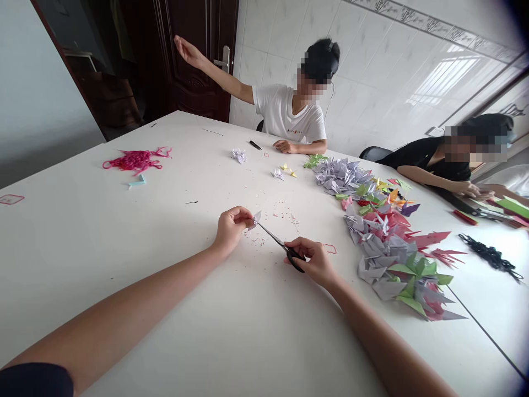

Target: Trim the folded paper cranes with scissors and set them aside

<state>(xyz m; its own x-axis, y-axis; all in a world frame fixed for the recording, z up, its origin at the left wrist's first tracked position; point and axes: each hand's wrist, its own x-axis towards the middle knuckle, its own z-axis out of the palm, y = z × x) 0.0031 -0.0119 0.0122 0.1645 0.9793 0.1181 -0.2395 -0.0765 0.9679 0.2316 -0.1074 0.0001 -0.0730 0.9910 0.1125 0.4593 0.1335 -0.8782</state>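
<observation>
My left hand [233, 227] pinches a small folded piece of pale lilac paper [257, 219], possibly a paper crane, above the white table [165, 320]. In my right hand [312, 258] are scissors [278, 239] with black handles, my fingers closed around the loops. Their blade tips reach the paper right at my left fingertips; whether they are cutting it I cannot tell. Tiny coloured paper scraps [260, 240] lie scattered on the table beneath. To the right stretches a long heap of folded paper cranes [384, 242] in lilac, green, pink and red.
Pink yarn [134, 160] and a light blue strip [138, 182] lie at left. Small cranes [238, 156] rest farther back. Black cord [490, 256] is beyond the heap. Across the table, one person [289, 113] stretches an arm sideways; another person [433, 160] sits at right.
</observation>
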